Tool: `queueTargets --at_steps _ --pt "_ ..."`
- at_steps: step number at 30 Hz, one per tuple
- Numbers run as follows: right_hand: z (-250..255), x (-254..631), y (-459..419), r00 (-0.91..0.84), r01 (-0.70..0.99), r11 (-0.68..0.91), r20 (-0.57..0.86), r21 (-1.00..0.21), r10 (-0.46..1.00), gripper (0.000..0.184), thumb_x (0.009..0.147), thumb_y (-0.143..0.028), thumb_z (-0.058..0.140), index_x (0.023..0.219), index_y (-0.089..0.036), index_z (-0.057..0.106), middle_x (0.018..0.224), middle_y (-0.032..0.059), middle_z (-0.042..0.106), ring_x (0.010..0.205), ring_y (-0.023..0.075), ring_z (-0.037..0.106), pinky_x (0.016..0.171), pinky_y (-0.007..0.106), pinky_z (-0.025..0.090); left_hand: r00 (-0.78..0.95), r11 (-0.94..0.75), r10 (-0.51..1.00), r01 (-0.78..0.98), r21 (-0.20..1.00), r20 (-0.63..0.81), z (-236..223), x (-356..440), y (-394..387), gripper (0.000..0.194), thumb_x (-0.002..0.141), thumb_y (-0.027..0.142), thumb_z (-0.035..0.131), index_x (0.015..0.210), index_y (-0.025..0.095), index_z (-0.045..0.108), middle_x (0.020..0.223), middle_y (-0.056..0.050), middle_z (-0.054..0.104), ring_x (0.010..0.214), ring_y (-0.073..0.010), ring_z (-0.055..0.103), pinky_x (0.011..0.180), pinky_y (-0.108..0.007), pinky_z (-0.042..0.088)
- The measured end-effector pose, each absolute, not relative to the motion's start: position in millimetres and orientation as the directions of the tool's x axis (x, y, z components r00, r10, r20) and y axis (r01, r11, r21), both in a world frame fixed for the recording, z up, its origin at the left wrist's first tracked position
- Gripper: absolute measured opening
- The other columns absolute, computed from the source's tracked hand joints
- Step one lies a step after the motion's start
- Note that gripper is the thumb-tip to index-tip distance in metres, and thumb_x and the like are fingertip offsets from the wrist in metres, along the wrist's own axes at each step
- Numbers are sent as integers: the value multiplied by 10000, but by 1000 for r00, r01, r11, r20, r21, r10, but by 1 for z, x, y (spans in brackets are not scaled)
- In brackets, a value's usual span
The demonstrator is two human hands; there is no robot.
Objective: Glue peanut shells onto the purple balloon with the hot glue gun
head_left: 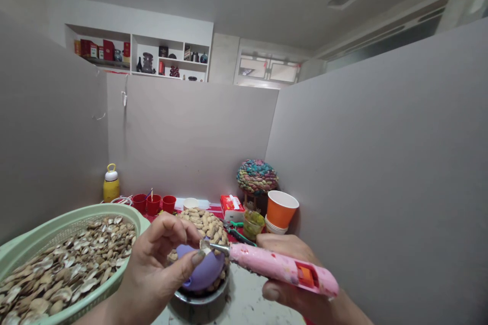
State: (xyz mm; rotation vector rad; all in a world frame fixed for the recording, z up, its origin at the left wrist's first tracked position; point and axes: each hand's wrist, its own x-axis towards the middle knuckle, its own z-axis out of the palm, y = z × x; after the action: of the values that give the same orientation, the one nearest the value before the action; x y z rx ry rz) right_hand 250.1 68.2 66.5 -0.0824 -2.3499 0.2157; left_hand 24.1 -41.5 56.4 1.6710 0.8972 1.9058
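My left hand (158, 261) pinches a small pale piece of nutshell (205, 247) between thumb and fingers. My right hand (292, 245) grips a pink glue gun (267, 260) with an orange switch. Its metal nozzle points left and meets or nearly meets the shell piece; I cannot tell which. Beneath, a purple balloon (202, 273) rests in a metal bowl (202, 299). A layer of tan nutshells (208, 226) shows on the balloon's far side, partly hidden by my left hand.
A green basket (143, 221) of loose shells (68, 269) stands at left. Behind are red cups (153, 204), a yellow bottle (111, 190), a tissue pack (232, 207), green-handled pliers (240, 235), a cup of greenish contents (252, 226), an orange bucket (281, 210) and a colourful shell-covered dome (257, 176). Grey panels (190, 137) surround the table.
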Motion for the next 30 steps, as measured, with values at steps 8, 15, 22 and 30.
queueTargets --at_steps 8,15,22,30 --pt "65 250 69 -702 -39 977 701 -210 122 581 967 -644 362 638 -176 464 599 -42 348 534 105 319 514 267 233 -199 -688 698 79 721 688 56 22 -41 205 807 140 717 797 237 536 847 20 663 832 -128 617 749 -217 509" --pt "64 250 68 -701 -44 976 702 -215 123 571 959 -648 386 636 -180 442 596 -41 355 538 106 329 515 265 234 -222 -704 676 90 705 703 51 20 -37 212 806 125 715 816 239 537 865 19 661 855 -127 622 771 -216 514" --pt "61 249 69 -700 -62 974 705 -218 114 560 954 -651 389 657 -182 466 593 -40 353 531 106 326 505 264 248 -233 -724 646 116 680 727 53 22 -37 213 795 111 717 803 236 545 849 20 663 843 -122 625 764 -205 521" --pt "62 247 67 -724 -96 962 681 -255 108 499 965 -635 381 769 -206 543 675 -17 509 574 122 402 548 273 332 -218 -741 617 161 651 756 51 22 -36 229 792 78 705 808 236 540 845 25 655 852 -121 632 784 -212 528"
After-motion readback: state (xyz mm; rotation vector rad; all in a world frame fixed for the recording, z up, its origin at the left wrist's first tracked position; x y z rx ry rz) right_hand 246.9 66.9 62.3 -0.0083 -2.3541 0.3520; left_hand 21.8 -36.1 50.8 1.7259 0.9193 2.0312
